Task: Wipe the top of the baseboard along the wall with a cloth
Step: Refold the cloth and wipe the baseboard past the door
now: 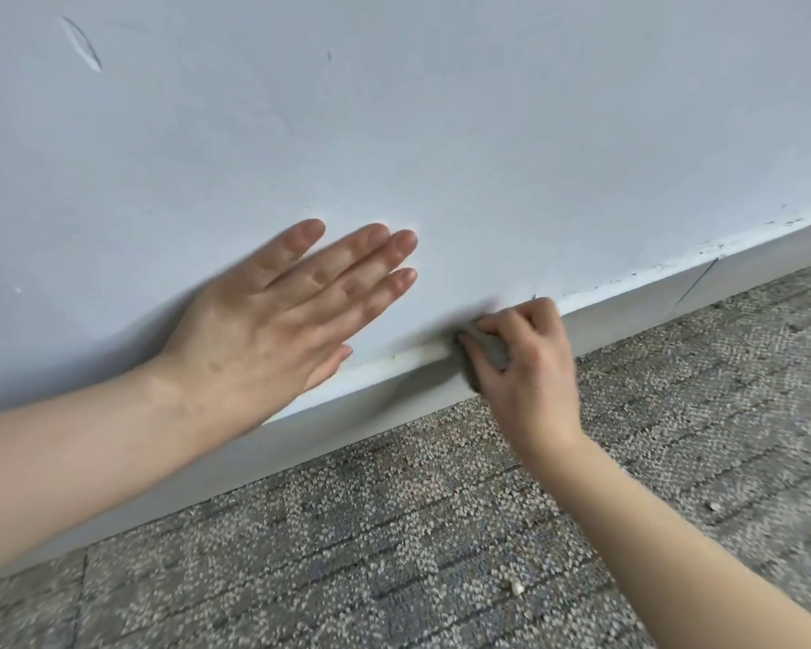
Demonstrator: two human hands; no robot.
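Note:
A white baseboard (394, 391) runs along the foot of the pale wall (441, 110), rising from lower left to upper right. My right hand (530, 372) is closed on a small grey cloth (488, 351) and presses it onto the baseboard's top ledge near the middle of the view. My left hand (277, 311) lies flat against the wall just above the ledge, left of the cloth, fingers spread and holding nothing. Dark specks dot the ledge (703, 257) to the right of the cloth.
Grey speckled carpet (441, 555) covers the floor below the baseboard, with a small light crumb (516, 587) on it. The wall carries a scuff mark (83, 44) at upper left. A thin dark line (696, 281) crosses the baseboard face on the right.

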